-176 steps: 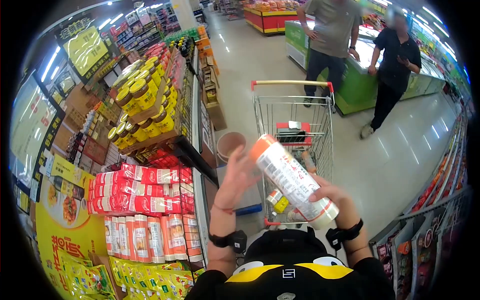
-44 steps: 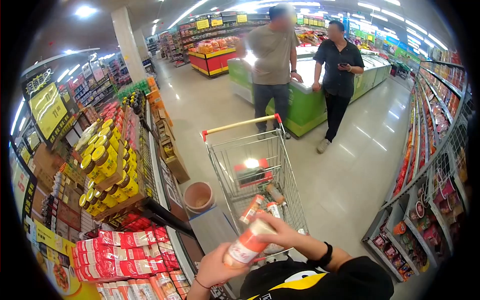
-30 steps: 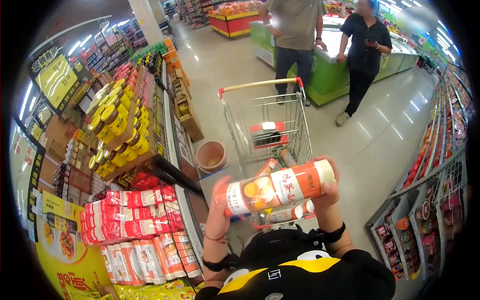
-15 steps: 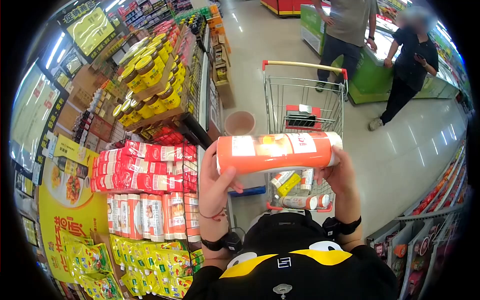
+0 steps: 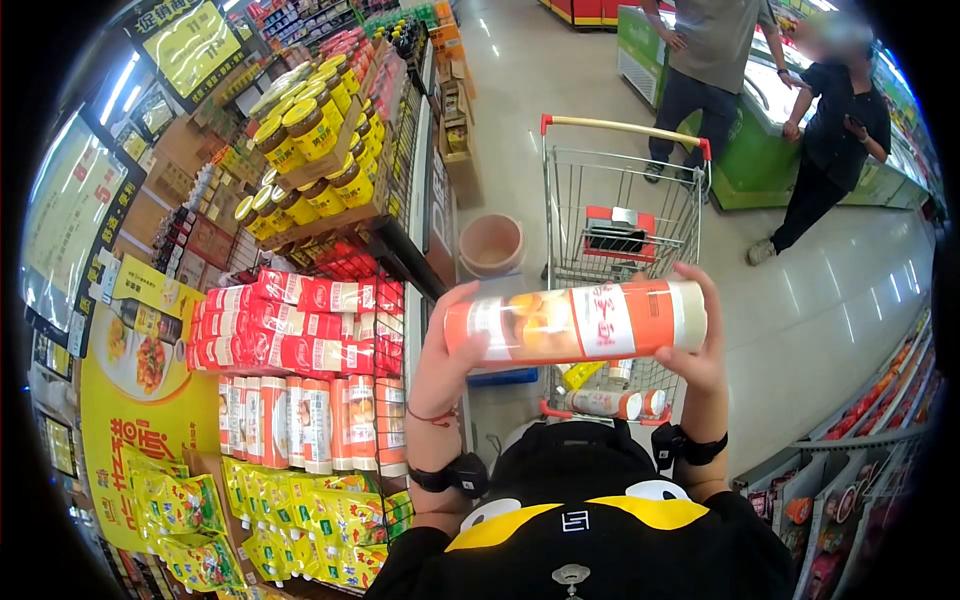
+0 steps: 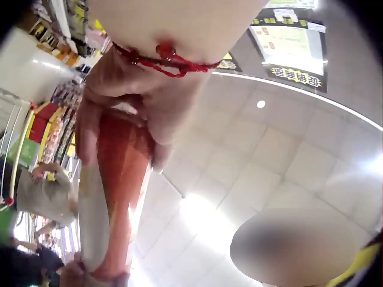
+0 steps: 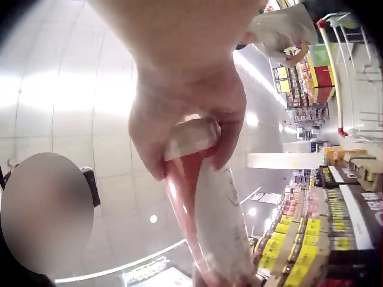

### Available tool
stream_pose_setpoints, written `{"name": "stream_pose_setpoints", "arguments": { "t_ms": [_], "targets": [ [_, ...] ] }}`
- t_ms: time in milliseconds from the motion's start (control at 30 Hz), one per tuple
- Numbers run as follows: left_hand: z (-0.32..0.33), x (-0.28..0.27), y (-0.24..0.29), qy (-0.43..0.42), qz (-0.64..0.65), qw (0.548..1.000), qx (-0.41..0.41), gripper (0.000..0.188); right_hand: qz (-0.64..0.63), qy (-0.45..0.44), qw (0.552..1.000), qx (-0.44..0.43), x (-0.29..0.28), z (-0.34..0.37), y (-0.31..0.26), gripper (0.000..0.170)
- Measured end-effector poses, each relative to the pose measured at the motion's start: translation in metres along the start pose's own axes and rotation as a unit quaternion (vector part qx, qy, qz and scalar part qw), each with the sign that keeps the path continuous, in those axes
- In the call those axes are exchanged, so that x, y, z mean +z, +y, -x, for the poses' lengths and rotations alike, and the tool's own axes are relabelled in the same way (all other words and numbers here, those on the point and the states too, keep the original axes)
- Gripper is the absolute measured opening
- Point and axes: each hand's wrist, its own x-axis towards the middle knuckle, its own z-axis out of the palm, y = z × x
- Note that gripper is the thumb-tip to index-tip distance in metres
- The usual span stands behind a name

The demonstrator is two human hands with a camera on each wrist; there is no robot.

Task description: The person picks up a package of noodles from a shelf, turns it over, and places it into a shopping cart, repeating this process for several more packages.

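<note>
Left hand (image 5: 442, 355), right hand (image 5: 706, 365): each grip closed round the roll (image 5: 560, 325), above the cart (image 5: 628, 128); other rolls (image 5: 603, 402) already inside.

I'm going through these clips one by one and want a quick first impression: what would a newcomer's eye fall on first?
Probably the orange-and-white cylindrical package, held lengthwise across the middle of the head view, with the left hand at one end and the right hand at the other. Next, the yellow-labelled jars stacked at upper left, and the shopping cart beyond the package.
</note>
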Motion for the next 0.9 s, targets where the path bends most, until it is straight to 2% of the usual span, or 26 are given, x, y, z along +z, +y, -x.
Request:
{"name": "stream_pose_setpoints", "arguments": {
  "t_ms": [67,100,200,233,333,467,500,567,600,633,667,700,733,767,800,833,867,900],
  "targets": [
    [-0.001,-0.006,-0.004,-0.045,-0.058,0.994,0.083,0.067,0.026,-0.059,0.995,-0.077,-0.005,-0.001,0.005,0.071],
    [-0.002,-0.007,-0.003,-0.04,-0.067,0.989,0.123,0.071,0.017,-0.067,0.995,-0.074,-0.004,0.0,0.0,0.063],
    [0.004,-0.001,0.012,-0.012,-0.033,0.992,0.121,0.072,0.15,-0.137,0.964,-0.172,-0.007,-0.002,-0.003,0.055],
    [0.003,-0.003,0.012,-0.02,-0.052,0.984,0.168,0.071,0.144,-0.128,0.966,-0.172,-0.009,0.004,0.001,0.05],
    [0.001,-0.008,0.011,-0.043,-0.109,0.946,0.302,0.068,0.204,-0.097,0.949,-0.219,-0.003,0.006,0.0,0.049],
    [-0.002,0.001,0.023,-0.074,-0.117,0.872,0.47,0.062,0.282,-0.057,0.921,-0.262,0.005,0.005,-0.006,0.058],
    [-0.002,0.002,0.025,-0.075,-0.128,0.863,0.482,0.06,0.269,-0.051,0.929,-0.25,0.006,0.006,-0.007,0.06],
    [0.001,0.004,0.029,-0.055,-0.108,0.915,0.384,0.063,0.241,-0.038,0.944,-0.223,0.009,0.008,-0.01,0.066],
    [0.005,0.005,0.032,-0.043,-0.098,0.937,0.334,0.064,0.215,-0.019,0.959,-0.181,0.01,0.008,-0.011,0.068],
    [0.012,0.005,0.039,0.005,-0.179,0.969,0.172,0.075,0.189,0.0,0.972,-0.14,0.01,0.005,-0.013,0.071],
    [0.006,0.006,0.043,-0.016,-0.12,0.988,0.094,0.074,0.134,0.018,0.989,-0.063,0.014,0.001,-0.018,0.076],
    [0.003,0.007,0.042,-0.017,-0.058,0.997,0.05,0.075,0.075,0.045,0.996,0.012,0.017,-0.003,-0.023,0.081],
    [0.003,0.006,0.038,-0.018,0.007,1.0,0.002,0.076,0.068,0.031,0.995,0.06,0.008,-0.004,-0.014,0.08],
    [0.002,0.0,0.033,-0.034,0.071,0.997,-0.024,0.073,0.034,0.038,0.991,0.121,0.005,-0.005,-0.011,0.077],
    [0.004,0.0,0.036,-0.04,0.056,0.996,-0.062,0.07,0.001,0.047,0.983,0.178,0.002,-0.008,-0.01,0.075],
    [0.006,0.0,0.033,-0.025,0.019,0.996,-0.081,0.065,-0.019,0.044,0.966,0.253,0.0,-0.01,-0.015,0.064],
    [0.006,-0.001,0.03,-0.01,-0.017,0.995,-0.097,0.059,-0.015,0.095,0.949,0.301,0.009,-0.012,-0.018,0.048],
    [0.005,-0.007,0.026,-0.014,-0.025,0.992,-0.124,0.056,-0.034,0.1,0.937,0.332,0.005,-0.013,-0.013,0.042]
  ]
}}
